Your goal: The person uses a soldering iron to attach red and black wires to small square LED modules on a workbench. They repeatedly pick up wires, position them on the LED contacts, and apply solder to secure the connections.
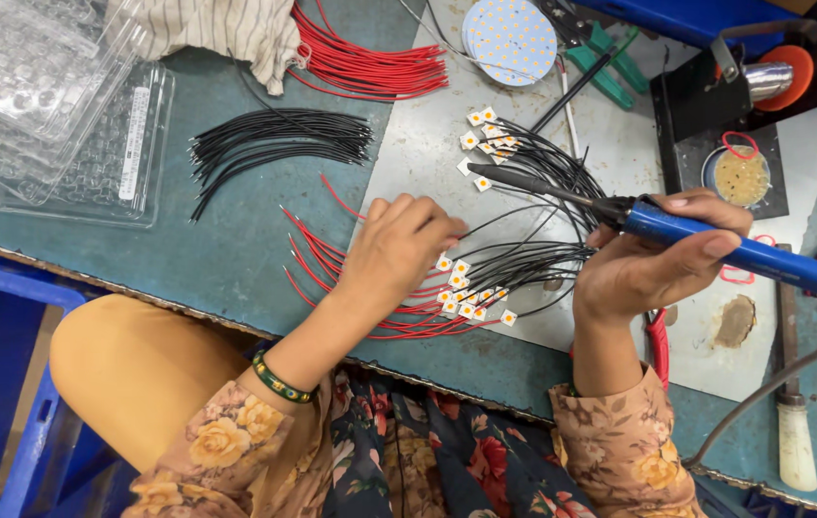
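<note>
While the right hand (653,264) grips the blue iron (715,245), tip (485,174) hanging above the black leads, the left hand (399,245) pinches a wire among the chips (466,293) just beside it. Risk: the hot tip drifts into wire insulation or the left fingers (432,230); the cord (782,374) trailing off the desk (236,249) could snag and jerk it.

Left of the grey metal work plate (408,144), bare table lies between the black wire bundle (279,144) and the loose red wires (317,254).
</note>
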